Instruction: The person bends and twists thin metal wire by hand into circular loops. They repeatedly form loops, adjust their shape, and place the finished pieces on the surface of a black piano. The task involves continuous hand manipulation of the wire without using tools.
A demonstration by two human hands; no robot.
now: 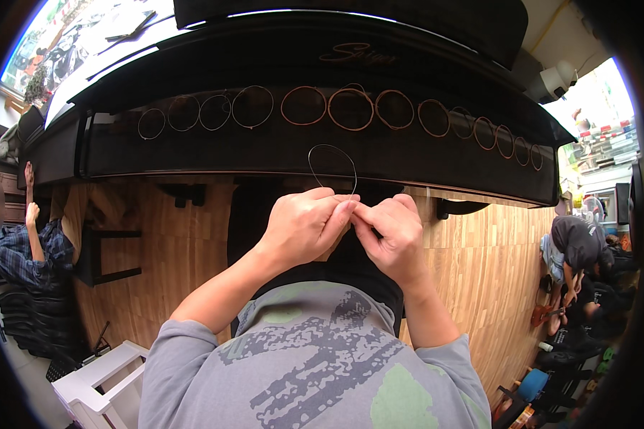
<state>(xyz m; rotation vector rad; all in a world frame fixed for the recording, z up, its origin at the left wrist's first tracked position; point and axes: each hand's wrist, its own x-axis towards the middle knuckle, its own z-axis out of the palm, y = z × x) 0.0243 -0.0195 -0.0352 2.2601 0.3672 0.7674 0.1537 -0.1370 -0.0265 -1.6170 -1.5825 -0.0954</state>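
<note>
A thin silvery metal string (332,147), bent into a loop, rises from between my two hands. My left hand (304,225) pinches it with thumb and forefinger. Fingertip to fingertip with it, my right hand (393,236) is closed on the string's lower end, which the fingers mostly hide. Beyond the loop is a black piano (215,154). Along its dark lid lie several coiled strings in a row: silvery coils (272,107) on the left, copper-coloured coils (282,107) from the middle to the right, where they get smaller.
The piano's front edge runs across just beyond my hands, over a wooden floor (472,264). A white stool-like frame (96,375) stands at lower left. A person in a checked shirt (32,247) sits at left; another person (576,243) bends over at right. A blue round object (532,386) is at lower right.
</note>
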